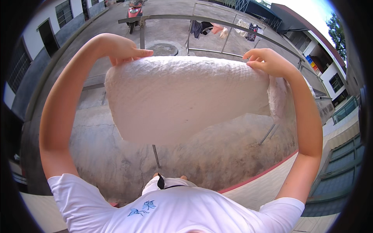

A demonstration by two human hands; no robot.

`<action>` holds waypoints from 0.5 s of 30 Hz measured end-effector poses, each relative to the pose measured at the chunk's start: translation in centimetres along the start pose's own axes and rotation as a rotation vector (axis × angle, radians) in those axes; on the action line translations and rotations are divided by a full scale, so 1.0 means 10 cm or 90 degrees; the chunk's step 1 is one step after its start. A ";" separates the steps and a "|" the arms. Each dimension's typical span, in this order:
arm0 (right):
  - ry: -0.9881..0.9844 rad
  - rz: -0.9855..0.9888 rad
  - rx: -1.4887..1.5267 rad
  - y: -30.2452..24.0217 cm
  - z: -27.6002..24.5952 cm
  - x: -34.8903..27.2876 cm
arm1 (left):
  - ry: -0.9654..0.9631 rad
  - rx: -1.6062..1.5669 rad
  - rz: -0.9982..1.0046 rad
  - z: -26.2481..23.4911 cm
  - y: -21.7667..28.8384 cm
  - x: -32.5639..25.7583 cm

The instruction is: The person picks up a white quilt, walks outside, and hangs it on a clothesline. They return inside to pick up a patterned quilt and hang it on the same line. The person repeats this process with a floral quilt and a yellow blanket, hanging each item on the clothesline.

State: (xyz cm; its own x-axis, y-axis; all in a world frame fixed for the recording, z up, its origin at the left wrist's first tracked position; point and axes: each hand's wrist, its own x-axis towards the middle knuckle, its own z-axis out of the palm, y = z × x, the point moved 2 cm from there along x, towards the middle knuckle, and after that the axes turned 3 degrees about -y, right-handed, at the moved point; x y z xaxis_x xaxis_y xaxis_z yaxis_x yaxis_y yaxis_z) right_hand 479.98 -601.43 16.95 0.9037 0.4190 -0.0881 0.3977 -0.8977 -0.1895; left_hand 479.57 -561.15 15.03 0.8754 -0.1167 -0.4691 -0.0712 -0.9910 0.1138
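A white, fluffy-surfaced quilt [186, 93] hangs in front of me, folded over at its top edge, apparently on a metal frame. At the top left corner, my left hand [122, 49] is closed on the edge, its fingers bent down onto the fabric and one digit pointing right along the fold. My right hand [270, 63] pinches the same edge near the right end. Below that hand, a crumpled part of the quilt droops beside my forearm. What supports the quilt is mostly hidden behind it.
A long metal rail [175, 18] crosses just beyond the quilt. Clothes [223, 30] hang on a rack farther back. A red motorbike [135, 11] stands in the yard. A house wall with windows [338, 163] is at my right. Thin metal legs [155, 155] stand on the concrete floor.
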 end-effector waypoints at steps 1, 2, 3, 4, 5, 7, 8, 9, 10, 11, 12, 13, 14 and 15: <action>0.014 -0.014 -0.003 -0.05 0.02 0.01 | -0.002 -0.017 0.026 0.01 0.00 0.08; 0.028 -0.029 -0.005 -0.10 0.05 0.02 | -0.004 -0.033 0.050 0.00 0.00 0.14; 0.046 -0.035 -0.011 -0.16 0.01 -0.02 | -0.003 -0.048 0.085 -0.02 0.07 0.16; 0.039 0.010 -0.064 -0.22 -0.04 -0.06 | -0.018 -0.064 0.099 -0.06 0.15 0.11; 0.032 0.055 -0.117 -0.29 -0.11 -0.12 | -0.014 -0.077 0.072 -0.05 0.15 0.08; 0.023 0.129 -0.193 -0.28 -0.19 -0.31 | -0.011 -0.090 0.040 -0.05 0.29 0.15; 0.018 0.146 -0.218 -0.26 -0.21 -0.45 | 0.040 -0.048 0.009 -0.02 0.29 0.11; 0.015 0.163 -0.237 -0.22 -0.18 -0.62 | 0.041 -0.049 0.005 0.02 0.30 0.05; 0.061 0.222 -0.273 -0.14 -0.04 -0.74 | 0.039 -0.052 0.007 0.06 0.26 0.09; 0.028 0.308 -0.389 -0.10 0.11 -0.87 | 0.035 -0.056 0.008 0.09 0.25 0.16; 0.056 0.329 -0.401 -0.13 0.22 -0.97 | 0.030 -0.064 -0.002 0.06 0.24 0.15; 0.082 0.348 -0.413 -0.10 0.38 -1.01 | 0.023 -0.072 -0.014 0.05 0.23 0.18; 0.145 0.362 -0.419 -0.01 0.50 -1.04 | 0.017 -0.078 -0.021 0.03 0.26 0.20; 0.223 0.339 -0.447 0.03 0.57 -1.00 | 0.016 -0.102 -0.028 0.01 0.26 0.15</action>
State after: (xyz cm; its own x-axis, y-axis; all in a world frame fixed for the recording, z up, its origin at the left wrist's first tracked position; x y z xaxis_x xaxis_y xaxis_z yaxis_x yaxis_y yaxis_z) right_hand 470.14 -605.13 12.18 0.9448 -0.0308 0.3263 -0.1785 -0.8833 0.4335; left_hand 480.68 -563.88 14.58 0.8875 -0.0692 -0.4555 0.0435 -0.9717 0.2324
